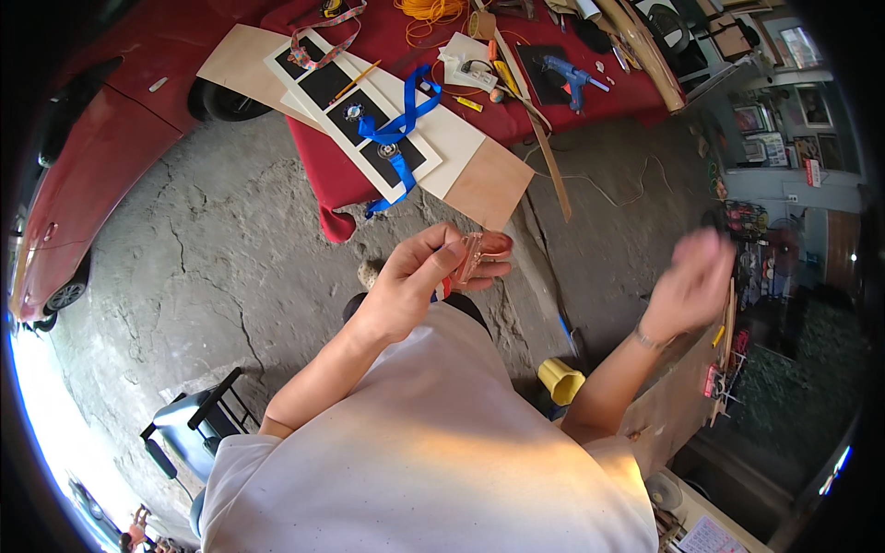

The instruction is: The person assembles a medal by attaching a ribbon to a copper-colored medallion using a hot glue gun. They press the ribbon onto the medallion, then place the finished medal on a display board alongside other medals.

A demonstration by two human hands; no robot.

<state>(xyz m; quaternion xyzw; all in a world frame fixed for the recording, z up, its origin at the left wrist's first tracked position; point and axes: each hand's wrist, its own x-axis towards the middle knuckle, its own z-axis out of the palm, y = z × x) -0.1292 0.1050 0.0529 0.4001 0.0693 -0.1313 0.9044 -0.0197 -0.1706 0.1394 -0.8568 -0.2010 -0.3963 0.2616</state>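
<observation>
In front of my chest, my left hand (pixel 419 276) pinches a small clear plastic packet (pixel 473 256) between thumb and fingers. A round, coppery-brown thing shows at the packet, and a bit of red and blue sticks out below the hand. Away to the right, my right hand (pixel 691 281) is raised and smeared by motion, so its fingers cannot be made out. Beyond the left hand, a white board (pixel 422 164) with black squares lies on the table. Two round silvery medals (pixel 388 150) with blue ribbon (pixel 408 117) rest on that board.
The table wears a red cloth (pixel 318 157). On it are a pencil (pixel 355 81), a blue glue gun (pixel 573 78), orange cord (pixel 429 9) and a brown board (pixel 489 184) overhanging the edge. A red car (pixel 111 111) stands left, a chair (pixel 198 424) lower left, a yellow bucket (pixel 560 380) right.
</observation>
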